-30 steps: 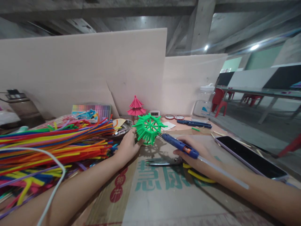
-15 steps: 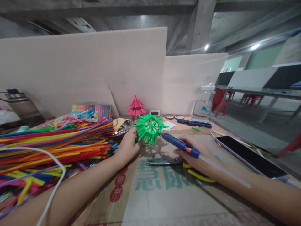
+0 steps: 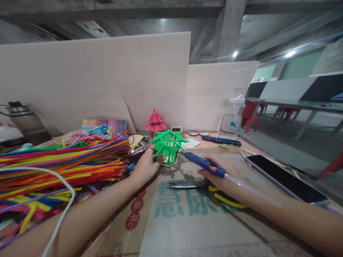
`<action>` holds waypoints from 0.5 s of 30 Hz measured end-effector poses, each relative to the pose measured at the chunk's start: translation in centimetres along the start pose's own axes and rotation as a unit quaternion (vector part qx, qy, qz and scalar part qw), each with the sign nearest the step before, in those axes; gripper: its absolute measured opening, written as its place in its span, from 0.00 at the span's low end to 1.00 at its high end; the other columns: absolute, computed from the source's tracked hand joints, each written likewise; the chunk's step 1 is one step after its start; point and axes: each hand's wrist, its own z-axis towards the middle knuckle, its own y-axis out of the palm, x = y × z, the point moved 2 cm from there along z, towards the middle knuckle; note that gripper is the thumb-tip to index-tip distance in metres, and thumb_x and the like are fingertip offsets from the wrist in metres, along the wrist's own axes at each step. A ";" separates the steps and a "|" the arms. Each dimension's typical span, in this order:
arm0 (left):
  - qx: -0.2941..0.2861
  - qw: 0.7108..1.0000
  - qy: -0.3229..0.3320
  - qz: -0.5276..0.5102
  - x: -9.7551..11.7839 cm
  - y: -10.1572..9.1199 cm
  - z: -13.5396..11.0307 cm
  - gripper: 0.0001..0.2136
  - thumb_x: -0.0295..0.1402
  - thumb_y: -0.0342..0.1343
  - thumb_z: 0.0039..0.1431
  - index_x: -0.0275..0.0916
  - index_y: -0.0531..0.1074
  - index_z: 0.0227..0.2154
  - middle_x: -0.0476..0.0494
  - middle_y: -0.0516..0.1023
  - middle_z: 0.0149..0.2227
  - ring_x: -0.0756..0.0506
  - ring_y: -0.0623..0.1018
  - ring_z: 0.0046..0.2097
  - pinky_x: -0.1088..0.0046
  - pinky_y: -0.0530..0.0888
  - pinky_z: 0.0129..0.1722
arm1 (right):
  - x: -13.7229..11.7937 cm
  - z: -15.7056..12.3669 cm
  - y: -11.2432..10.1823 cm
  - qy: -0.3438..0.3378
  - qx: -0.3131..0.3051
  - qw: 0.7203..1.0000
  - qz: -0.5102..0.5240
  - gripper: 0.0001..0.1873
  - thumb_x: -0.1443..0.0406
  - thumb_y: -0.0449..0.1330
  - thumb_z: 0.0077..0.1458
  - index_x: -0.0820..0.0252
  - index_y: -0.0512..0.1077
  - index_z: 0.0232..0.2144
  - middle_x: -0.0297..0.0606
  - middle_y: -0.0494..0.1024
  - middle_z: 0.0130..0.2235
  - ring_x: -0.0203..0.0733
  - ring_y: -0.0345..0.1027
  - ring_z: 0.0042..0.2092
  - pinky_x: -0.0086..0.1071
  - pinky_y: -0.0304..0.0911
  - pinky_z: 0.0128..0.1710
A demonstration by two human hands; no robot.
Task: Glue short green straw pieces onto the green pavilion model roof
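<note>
My left hand (image 3: 146, 166) grips the side of a green pipe-cleaner model (image 3: 168, 146) that stands nearly upright on the cardboard sheet (image 3: 184, 217). My right hand (image 3: 221, 173) is closed round a blue glue gun (image 3: 205, 165) with a clear glue stick (image 3: 252, 192) sticking out of its back. The gun's nozzle points at the lower right side of the green model. Scissors (image 3: 187, 184) lie on the cardboard between my hands, and yellow pipe cleaners (image 3: 227, 200) lie under my right wrist.
A big heap of coloured pipe cleaners (image 3: 61, 160) fills the left. A white cable (image 3: 63, 210) crosses my left arm. Behind stand a pink paper pagoda (image 3: 155, 122), a marker box (image 3: 104, 125) and a plastic jar (image 3: 232, 117). A phone (image 3: 284, 177) lies at right.
The green model has been tipped from leaning towards me to standing nearly upright on the cardboard. The glue gun's nozzle has dropped slightly and stays at the model's side.
</note>
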 end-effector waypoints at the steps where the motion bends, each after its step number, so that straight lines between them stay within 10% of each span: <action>1: -0.001 1.000 -0.008 0.003 0.0 0.0 0.0 0.22 0.43 0.55 0.61 0.39 0.62 0.55 0.36 0.75 0.51 0.37 0.77 0.54 0.55 0.74 0.55 | -0.2 0.0 -0.2 0.009 0.023 1.000 0.011 0.09 0.57 0.63 0.55 0.51 0.74 0.37 0.31 0.78 0.28 0.43 0.73 0.29 0.34 0.66 0.30; 8: 0.006 0.996 0.007 0.094 -0.2 0.0 -0.2 0.17 0.41 0.55 0.61 0.38 0.68 0.49 0.36 0.76 0.50 0.36 0.76 0.53 0.54 0.73 0.55 | 0.6 3.1 -2.4 0.015 0.127 0.977 0.170 0.18 0.49 0.56 0.61 0.55 0.71 0.32 0.39 0.80 0.32 0.46 0.76 0.36 0.39 0.71 0.41; 15: 0.017 0.990 0.061 0.124 0.0 0.0 -0.2 0.17 0.38 0.58 0.60 0.39 0.70 0.49 0.36 0.77 0.49 0.36 0.77 0.53 0.56 0.73 0.55 | 6.3 11.4 -1.6 0.151 0.013 0.988 -0.012 0.11 0.58 0.64 0.58 0.61 0.78 0.36 0.42 0.83 0.38 0.50 0.77 0.44 0.34 0.69 0.41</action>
